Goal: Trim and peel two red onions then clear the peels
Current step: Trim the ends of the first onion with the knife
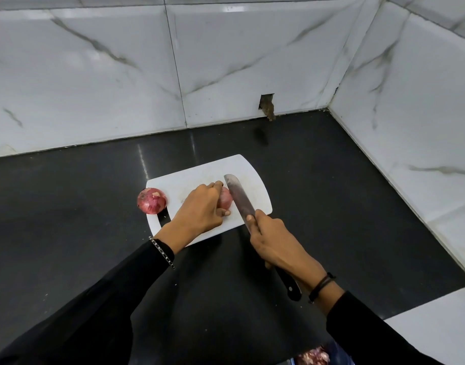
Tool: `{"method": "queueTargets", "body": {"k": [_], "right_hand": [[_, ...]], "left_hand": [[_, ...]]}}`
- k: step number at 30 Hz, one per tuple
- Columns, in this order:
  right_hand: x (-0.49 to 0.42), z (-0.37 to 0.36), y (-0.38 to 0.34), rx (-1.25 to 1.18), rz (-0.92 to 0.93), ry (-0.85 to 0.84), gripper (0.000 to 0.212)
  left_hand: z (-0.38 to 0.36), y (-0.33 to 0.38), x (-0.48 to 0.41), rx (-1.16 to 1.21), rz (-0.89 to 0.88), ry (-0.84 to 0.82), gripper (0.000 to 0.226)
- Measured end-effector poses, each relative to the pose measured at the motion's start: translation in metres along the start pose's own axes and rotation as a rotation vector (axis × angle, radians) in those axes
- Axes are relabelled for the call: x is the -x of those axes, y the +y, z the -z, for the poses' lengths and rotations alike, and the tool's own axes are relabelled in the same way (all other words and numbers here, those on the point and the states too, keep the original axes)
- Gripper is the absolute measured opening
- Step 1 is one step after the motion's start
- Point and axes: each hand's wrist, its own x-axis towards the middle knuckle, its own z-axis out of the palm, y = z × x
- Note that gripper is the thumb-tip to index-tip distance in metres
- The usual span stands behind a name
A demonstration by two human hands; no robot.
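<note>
A white cutting board point(199, 175) lies on the black counter. My left hand point(199, 209) grips a red onion point(225, 199) on the board, covering most of it. My right hand point(272, 238) holds a knife point(238, 196) by its black handle, forefinger along the spine. The blade lies against the onion's right end. A second red onion point(151, 201), still in its skin, sits at the board's left edge, apart from both hands.
The black counter point(331, 193) runs to marble-tiled walls behind and to the right, meeting in a corner. A small hole point(266, 104) is in the back wall at counter level. Something pinkish-purple point(313, 356) shows at the bottom edge.
</note>
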Motion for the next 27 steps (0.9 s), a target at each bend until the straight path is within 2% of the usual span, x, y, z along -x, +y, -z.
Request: {"method": "queueTargets", "body": {"k": [4,11,20,27], "right_hand": [[-0.003,-0.005,-0.004,0.000,0.010,0.015,0.033],[-0.017,-0.005,-0.014,0.060,-0.023,0.003,0.021],[-0.007,0.015,-0.010,-0.060,-0.065,-0.102,0.025],[-0.023,0.008,-0.018,0.081,-0.013,-0.038,0.015]], "left_hand": [[0.000,-0.003,-0.001,0.013,-0.007,0.018,0.051],[0.004,0.000,-0.004,0.023,-0.030,0.018,0.027],[0.015,0.008,-0.008,-0.006,-0.068,-0.043,0.027],[0.007,0.001,-0.015,0.003,-0.084,-0.005,0.025]]}}
